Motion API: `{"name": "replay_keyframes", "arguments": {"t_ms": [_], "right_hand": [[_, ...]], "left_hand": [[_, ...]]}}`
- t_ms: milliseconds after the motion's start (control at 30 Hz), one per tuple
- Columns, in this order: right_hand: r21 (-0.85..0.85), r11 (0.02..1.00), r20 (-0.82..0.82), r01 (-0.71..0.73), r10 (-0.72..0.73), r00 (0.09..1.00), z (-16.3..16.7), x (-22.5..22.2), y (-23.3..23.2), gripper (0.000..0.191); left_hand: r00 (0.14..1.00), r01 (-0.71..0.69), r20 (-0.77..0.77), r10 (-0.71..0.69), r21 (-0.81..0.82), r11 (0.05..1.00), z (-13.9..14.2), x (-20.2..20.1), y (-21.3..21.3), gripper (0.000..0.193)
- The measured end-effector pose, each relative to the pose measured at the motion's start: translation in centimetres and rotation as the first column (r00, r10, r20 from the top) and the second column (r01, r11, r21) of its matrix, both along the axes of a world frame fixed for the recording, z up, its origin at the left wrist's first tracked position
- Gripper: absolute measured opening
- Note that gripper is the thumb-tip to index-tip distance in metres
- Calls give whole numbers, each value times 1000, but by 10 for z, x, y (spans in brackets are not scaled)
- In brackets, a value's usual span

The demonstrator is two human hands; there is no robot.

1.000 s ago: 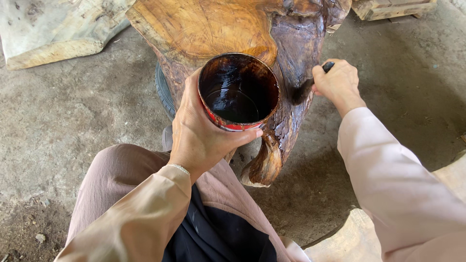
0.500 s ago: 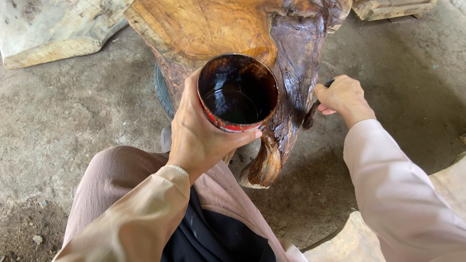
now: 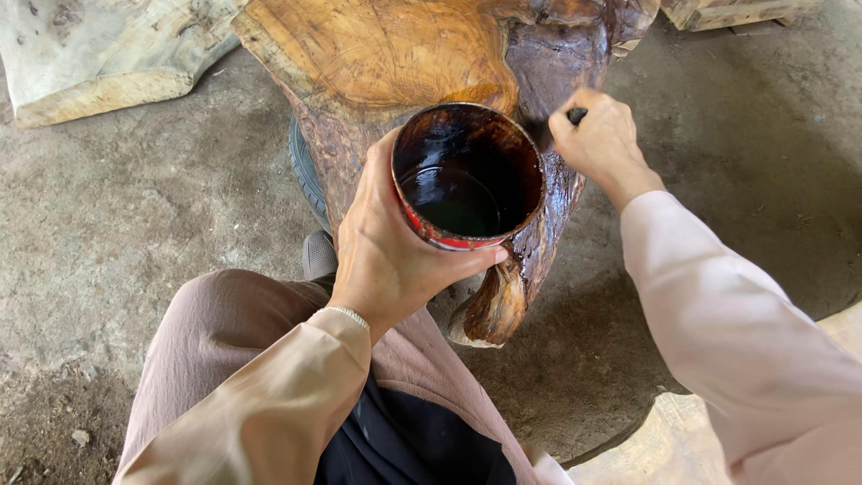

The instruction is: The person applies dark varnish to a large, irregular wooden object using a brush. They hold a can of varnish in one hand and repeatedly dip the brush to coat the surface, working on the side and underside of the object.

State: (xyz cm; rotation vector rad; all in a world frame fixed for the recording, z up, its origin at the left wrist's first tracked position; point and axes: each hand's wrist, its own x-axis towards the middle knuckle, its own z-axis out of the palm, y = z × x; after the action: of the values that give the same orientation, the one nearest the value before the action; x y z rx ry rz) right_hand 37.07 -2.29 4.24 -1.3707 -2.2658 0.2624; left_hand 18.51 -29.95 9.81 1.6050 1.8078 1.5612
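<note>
The left hand grips a red-rimmed tin of dark stain, best kept level, just above the glossy wooden slab, while the right hand, closed on a dark-handled brush, should spread stain evenly.

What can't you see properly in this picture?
- The brush in the head view: only a dark handle tip shows; the right hand and the can hide its bristles.
- The wooden piece: its top is cut off by the upper edge, and the can and left hand cover its middle.
- What it stands on: only a bit of a dark tyre-like thing shows beneath it.
- The can's outside: mostly hidden by the left hand.
</note>
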Motion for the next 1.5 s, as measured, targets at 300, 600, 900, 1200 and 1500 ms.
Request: {"name": "replay_keyframes", "arguments": {"t_ms": [300, 600, 900, 1200, 1500], "right_hand": [[-58, 993, -53, -100, 97, 994, 19, 6, -18, 23], [-77, 995, 260, -67, 85, 962, 10, 1, -8, 24], [-143, 990, 225, 16, 17, 974, -3, 21, -39, 29], [-463, 870, -423, 171, -387, 820, 15, 81, -31, 16], [-603, 768, -310, 216, -475, 823, -47, 123, -78, 23]], "left_hand": [[1000, 23, -11, -23, -6, 1000, -1, 11, -1, 108], [999, 32, -30, -32, 15, 999, -2, 11, -2, 109], [998, 52, -21, -52, -2, 999, 1, 13, -3, 106], [996, 91, 17, -91, -9, 996, -1, 24, -8, 110], [991, 126, 40, -127, 21, 992, 2, 43, -7, 106]]}}
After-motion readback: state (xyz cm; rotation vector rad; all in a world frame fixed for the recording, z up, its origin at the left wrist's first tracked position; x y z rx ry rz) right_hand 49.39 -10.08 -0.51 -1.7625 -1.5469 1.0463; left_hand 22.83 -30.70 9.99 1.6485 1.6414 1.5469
